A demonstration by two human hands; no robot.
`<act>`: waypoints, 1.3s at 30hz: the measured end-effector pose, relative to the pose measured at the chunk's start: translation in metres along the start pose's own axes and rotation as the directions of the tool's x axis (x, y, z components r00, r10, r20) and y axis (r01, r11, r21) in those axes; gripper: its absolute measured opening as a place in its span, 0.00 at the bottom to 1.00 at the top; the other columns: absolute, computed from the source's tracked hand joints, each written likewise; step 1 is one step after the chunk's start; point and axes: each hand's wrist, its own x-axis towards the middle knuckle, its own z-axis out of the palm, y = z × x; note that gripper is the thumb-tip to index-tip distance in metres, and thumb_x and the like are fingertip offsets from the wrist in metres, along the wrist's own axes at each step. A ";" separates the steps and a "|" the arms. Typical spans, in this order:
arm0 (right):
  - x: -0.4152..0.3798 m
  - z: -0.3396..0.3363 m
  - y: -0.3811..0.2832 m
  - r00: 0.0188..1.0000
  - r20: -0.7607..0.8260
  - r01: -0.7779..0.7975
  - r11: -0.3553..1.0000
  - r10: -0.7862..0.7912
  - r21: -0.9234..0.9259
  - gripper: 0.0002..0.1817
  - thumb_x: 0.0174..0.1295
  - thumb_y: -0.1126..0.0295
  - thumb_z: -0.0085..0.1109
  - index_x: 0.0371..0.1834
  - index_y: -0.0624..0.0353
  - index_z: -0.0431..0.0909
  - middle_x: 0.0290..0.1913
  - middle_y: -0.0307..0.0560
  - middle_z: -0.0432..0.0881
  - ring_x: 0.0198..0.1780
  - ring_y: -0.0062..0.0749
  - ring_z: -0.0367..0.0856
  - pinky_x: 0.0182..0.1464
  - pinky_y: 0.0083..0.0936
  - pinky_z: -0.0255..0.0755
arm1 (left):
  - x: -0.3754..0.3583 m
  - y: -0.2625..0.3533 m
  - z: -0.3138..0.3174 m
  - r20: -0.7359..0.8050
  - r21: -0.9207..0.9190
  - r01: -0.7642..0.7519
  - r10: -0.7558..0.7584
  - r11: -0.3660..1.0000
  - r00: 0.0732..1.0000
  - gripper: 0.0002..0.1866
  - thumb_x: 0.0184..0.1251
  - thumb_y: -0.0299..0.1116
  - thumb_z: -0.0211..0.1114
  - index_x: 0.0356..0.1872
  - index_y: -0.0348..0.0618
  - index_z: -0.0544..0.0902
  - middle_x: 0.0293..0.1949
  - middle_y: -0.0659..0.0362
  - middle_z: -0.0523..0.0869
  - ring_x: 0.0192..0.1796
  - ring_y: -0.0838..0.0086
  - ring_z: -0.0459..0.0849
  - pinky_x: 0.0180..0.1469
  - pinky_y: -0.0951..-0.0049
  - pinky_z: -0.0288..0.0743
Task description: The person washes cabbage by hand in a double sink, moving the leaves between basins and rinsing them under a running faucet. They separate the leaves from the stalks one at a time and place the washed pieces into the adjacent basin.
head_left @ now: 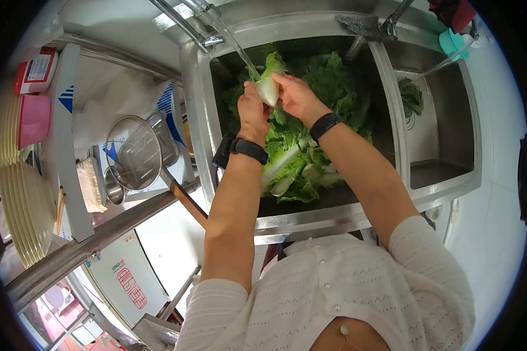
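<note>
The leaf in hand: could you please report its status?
Left hand, right hand: both holding leaf. Water stream running at it. Greens below; nothing visibly blocking.

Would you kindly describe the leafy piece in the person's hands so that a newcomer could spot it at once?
Start at the steel sink and look into its larger basin, which holds many greens. Toward its far side, the left hand and right hand hold one leafy piece. Unlike the other greens, it is gripped between both hands, its smooth pale base toward the wearer.
</note>
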 end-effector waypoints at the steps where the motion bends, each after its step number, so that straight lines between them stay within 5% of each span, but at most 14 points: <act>1: -0.003 0.003 0.001 1.000 -0.001 0.000 1.000 0.000 0.003 0.08 0.54 0.70 0.54 0.37 0.56 0.70 0.39 0.40 0.74 0.38 0.29 0.74 0.42 0.27 0.69 | 0.003 -0.006 -0.004 -0.001 0.003 0.001 -0.001 1.000 1.000 0.17 0.62 0.47 0.45 0.33 0.43 0.73 0.21 0.62 0.74 0.21 0.78 0.71 0.20 0.77 0.61; 3: -0.008 0.009 0.004 0.996 0.043 0.081 0.996 -0.079 -0.037 0.12 0.53 0.71 0.55 0.40 0.60 0.67 0.38 0.44 0.73 0.41 0.33 0.73 0.40 0.31 0.70 | 0.012 -0.022 -0.012 -0.026 0.259 -0.260 0.276 0.930 0.961 0.17 0.63 0.44 0.46 0.35 0.40 0.73 0.24 0.62 0.75 0.25 0.78 0.72 0.25 0.77 0.65; 7: 0.001 0.001 0.011 0.995 0.055 0.085 0.996 -0.085 0.009 0.09 0.55 0.73 0.51 0.39 0.60 0.68 0.40 0.45 0.74 0.42 0.33 0.74 0.45 0.29 0.69 | -0.009 -0.025 -0.013 0.102 0.272 -0.353 0.338 0.895 0.936 0.16 0.62 0.41 0.49 0.37 0.36 0.72 0.29 0.60 0.76 0.30 0.78 0.73 0.30 0.78 0.67; 9: -0.001 -0.001 0.007 0.985 0.141 0.096 0.995 -0.099 0.025 0.15 0.53 0.73 0.52 0.44 0.63 0.64 0.42 0.48 0.72 0.43 0.34 0.73 0.41 0.32 0.70 | -0.025 -0.017 -0.007 0.233 -0.092 -0.271 0.285 0.958 0.930 0.15 0.61 0.38 0.51 0.36 0.34 0.72 0.32 0.59 0.76 0.33 0.79 0.73 0.34 0.79 0.68; 13: -0.016 0.006 0.013 0.991 0.043 0.136 0.955 -0.130 -0.263 0.18 0.56 0.72 0.49 0.49 0.63 0.61 0.44 0.48 0.72 0.45 0.33 0.72 0.47 0.30 0.67 | -0.006 -0.036 -0.020 0.158 0.161 -0.399 0.376 0.903 0.913 0.15 0.61 0.40 0.53 0.37 0.34 0.73 0.32 0.59 0.76 0.33 0.78 0.73 0.35 0.78 0.68; 16: -0.035 0.003 0.019 0.958 0.076 0.257 0.715 -0.275 -0.650 0.23 0.56 0.72 0.47 0.56 0.64 0.56 0.49 0.50 0.68 0.50 0.34 0.68 0.51 0.28 0.62 | 0.010 -0.047 -0.026 0.097 0.305 -0.196 0.174 0.932 0.980 0.17 0.60 0.41 0.53 0.39 0.35 0.73 0.33 0.58 0.77 0.34 0.75 0.74 0.36 0.76 0.69; 18: -0.048 -0.008 0.017 0.945 0.291 0.328 0.453 -0.153 -0.829 0.27 0.55 0.72 0.48 0.58 0.64 0.52 0.53 0.53 0.64 0.53 0.35 0.64 0.53 0.26 0.59 | 0.004 -0.045 -0.017 0.065 0.002 -0.070 0.070 0.998 0.995 0.17 0.60 0.42 0.54 0.38 0.36 0.73 0.30 0.57 0.77 0.31 0.72 0.75 0.35 0.74 0.70; 22: -0.069 -0.028 0.025 0.782 0.582 0.612 0.097 -0.224 -0.785 0.28 0.52 0.73 0.48 0.58 0.64 0.53 0.52 0.55 0.65 0.51 0.36 0.66 0.53 0.25 0.59 | 0.019 -0.037 -0.019 0.223 -0.195 0.124 -0.080 0.973 0.972 0.12 0.61 0.36 0.52 0.38 0.37 0.73 0.31 0.57 0.78 0.32 0.69 0.76 0.35 0.68 0.73; 23: -0.095 -0.011 0.008 0.892 0.452 0.446 0.171 -0.004 -0.879 0.24 0.50 0.74 0.46 0.53 0.66 0.56 0.47 0.63 0.67 0.48 0.49 0.69 0.47 0.31 0.64 | 0.016 -0.026 -0.019 0.258 -0.137 0.143 -0.104 0.980 0.960 0.11 0.61 0.33 0.51 0.39 0.37 0.73 0.32 0.57 0.78 0.33 0.69 0.77 0.38 0.66 0.73; 26: -0.140 -0.012 -0.014 0.892 0.442 0.427 0.144 0.099 -0.893 0.26 0.49 0.74 0.46 0.54 0.65 0.55 0.48 0.62 0.67 0.48 0.47 0.69 0.46 0.31 0.64 | 0.028 -0.017 -0.014 0.145 -0.302 0.195 -0.157 0.933 0.977 0.07 0.56 0.26 0.55 0.34 0.32 0.73 0.31 0.53 0.79 0.31 0.64 0.78 0.36 0.62 0.74; 29: -0.170 -0.028 -0.042 0.910 0.411 0.414 -0.096 0.049 -0.905 0.27 0.50 0.74 0.50 0.56 0.62 0.56 0.46 0.58 0.70 0.43 0.41 0.73 0.42 0.27 0.67 | 0.048 -0.020 -0.014 0.179 -0.353 0.236 -0.183 0.905 0.967 0.13 0.53 0.22 0.57 0.40 0.34 0.70 0.37 0.51 0.76 0.35 0.63 0.78 0.38 0.58 0.74; 32: -0.194 -0.025 -0.060 0.962 0.266 0.274 -0.144 0.066 -0.951 0.26 0.50 0.74 0.50 0.55 0.61 0.57 0.43 0.57 0.72 0.40 0.41 0.74 0.42 0.27 0.68 | 0.053 -0.022 -0.013 0.154 -0.377 0.195 -0.146 0.905 0.977 0.18 0.54 0.27 0.57 0.47 0.37 0.66 0.44 0.51 0.74 0.40 0.62 0.76 0.41 0.57 0.72; 36: -0.189 -0.047 -0.064 0.937 0.346 0.330 -0.189 -0.053 -0.925 0.26 0.48 0.73 0.50 0.54 0.57 0.59 0.36 0.58 0.74 0.39 0.51 0.73 0.38 0.35 0.67 | 0.036 -0.020 -0.006 0.216 -0.524 0.200 -0.098 0.828 0.971 0.19 0.58 0.39 0.55 0.46 0.39 0.68 0.45 0.54 0.74 0.45 0.62 0.74 0.49 0.58 0.67; 39: -0.185 -0.044 -0.057 0.925 0.371 0.324 -0.345 -0.077 -0.881 0.26 0.48 0.76 0.51 0.54 0.57 0.61 0.41 0.54 0.74 0.40 0.45 0.74 0.40 0.29 0.68 | 0.019 -0.035 0.003 0.346 -0.372 0.358 -0.230 0.856 0.909 0.21 0.56 0.44 0.58 0.46 0.43 0.70 0.47 0.54 0.74 0.49 0.62 0.71 0.56 0.58 0.60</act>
